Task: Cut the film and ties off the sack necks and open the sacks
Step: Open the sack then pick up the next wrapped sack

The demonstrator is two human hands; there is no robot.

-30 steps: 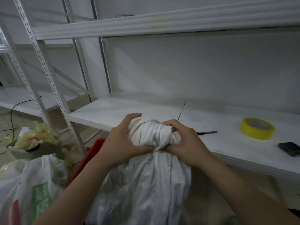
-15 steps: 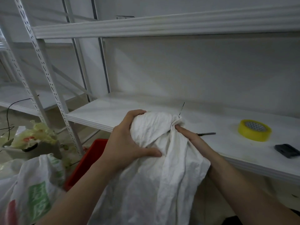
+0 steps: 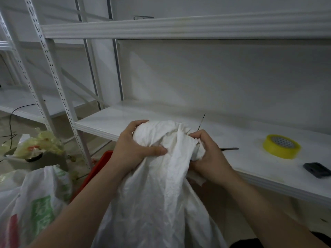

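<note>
Lower centre: crumpled white woven plastic sack [image 3: 161, 203], neck bunched up in front of the white metal shelf [image 3: 111, 122]. Our left hand [image 3: 132, 151] grips the neck, fingers [image 3: 138, 123] curled round it. Our right hand [image 3: 210, 158] clutches fabric at right. Yellow tape roll [image 3: 281, 149] sits on the shelf, right.

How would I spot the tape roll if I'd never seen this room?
Find the long white shelf behind the white sack. Near its right end lies a tape roll, flat on the board. It alone is bright yellow and ring-shaped; the object right of it is flat and black.
</note>
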